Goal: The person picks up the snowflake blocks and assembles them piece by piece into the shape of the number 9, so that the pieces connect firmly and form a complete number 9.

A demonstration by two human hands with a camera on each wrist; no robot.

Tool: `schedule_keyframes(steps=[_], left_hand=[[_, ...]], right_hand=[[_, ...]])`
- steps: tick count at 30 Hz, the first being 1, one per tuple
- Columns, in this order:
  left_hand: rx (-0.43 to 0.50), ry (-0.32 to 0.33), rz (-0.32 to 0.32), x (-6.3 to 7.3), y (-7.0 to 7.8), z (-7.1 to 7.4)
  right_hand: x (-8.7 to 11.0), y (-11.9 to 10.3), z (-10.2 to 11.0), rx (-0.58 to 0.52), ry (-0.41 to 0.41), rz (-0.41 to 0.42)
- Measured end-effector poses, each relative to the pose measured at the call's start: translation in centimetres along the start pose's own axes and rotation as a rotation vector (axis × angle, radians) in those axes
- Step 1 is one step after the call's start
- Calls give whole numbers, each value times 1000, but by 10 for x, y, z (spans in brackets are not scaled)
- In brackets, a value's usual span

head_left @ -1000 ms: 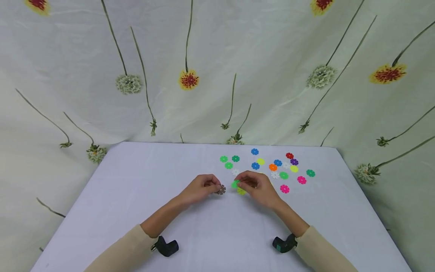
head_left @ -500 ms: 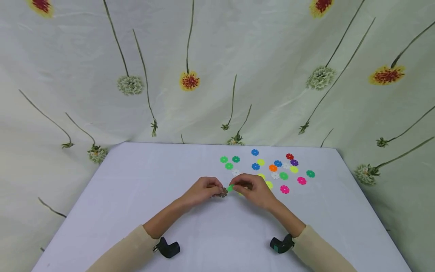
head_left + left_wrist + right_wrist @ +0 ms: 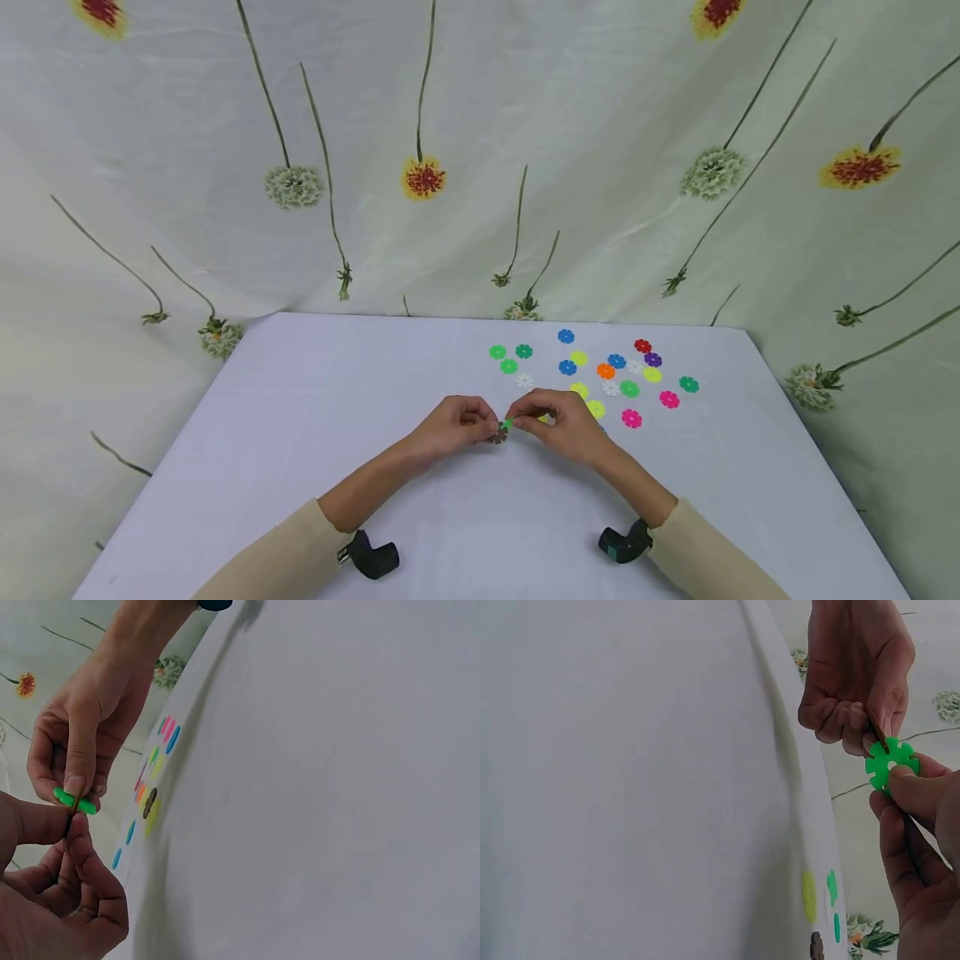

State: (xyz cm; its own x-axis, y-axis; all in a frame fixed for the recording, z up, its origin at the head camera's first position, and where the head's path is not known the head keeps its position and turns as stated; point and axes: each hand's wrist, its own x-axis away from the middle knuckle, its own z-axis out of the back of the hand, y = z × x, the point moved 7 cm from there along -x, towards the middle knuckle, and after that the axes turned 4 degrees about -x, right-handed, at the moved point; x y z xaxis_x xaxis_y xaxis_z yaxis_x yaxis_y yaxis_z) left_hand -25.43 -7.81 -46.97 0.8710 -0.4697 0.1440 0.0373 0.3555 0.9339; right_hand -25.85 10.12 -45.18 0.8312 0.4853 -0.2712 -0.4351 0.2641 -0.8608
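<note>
My left hand (image 3: 456,425) pinches a brown notched flower-shaped disc (image 3: 497,437) between thumb and fingers, above the middle of the table. Facing it, my right hand (image 3: 564,422) pinches a bright green notched disc (image 3: 877,766) by its rim. The two discs stand crosswise and meet at their edges. In the right wrist view the brown edge lies at a notch of the green disc; how deep it sits cannot be told. Fingertips cover much of the brown disc.
Several notched discs lie scattered on the white table (image 3: 300,375) beyond my right hand, among them a pink disc (image 3: 632,418) and an orange disc (image 3: 606,371). Another brown disc (image 3: 151,803) lies by a yellow one. Flower-printed cloth (image 3: 600,167) hangs behind.
My right hand has brought the green disc left and down to the brown disc. My left hand has shifted slightly right and nearer. The discs, apart before, now touch.
</note>
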Motion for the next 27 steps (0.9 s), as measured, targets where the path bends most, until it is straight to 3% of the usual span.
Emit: schedule_keyframes(steps=[5,15,21,27], left_hand=[[33,-13,13,0,-2,-4],[75,19,77,-3,-14,-3],[102,29,88,-1,-17,0],[105,29,114,-1,-18,1]], right_hand=[[2,-3,1,23,-8,47],[4,4,2,-38,-38,3],[5,12,11,82,-49,-70],[6,22,21,284,-89,-124]])
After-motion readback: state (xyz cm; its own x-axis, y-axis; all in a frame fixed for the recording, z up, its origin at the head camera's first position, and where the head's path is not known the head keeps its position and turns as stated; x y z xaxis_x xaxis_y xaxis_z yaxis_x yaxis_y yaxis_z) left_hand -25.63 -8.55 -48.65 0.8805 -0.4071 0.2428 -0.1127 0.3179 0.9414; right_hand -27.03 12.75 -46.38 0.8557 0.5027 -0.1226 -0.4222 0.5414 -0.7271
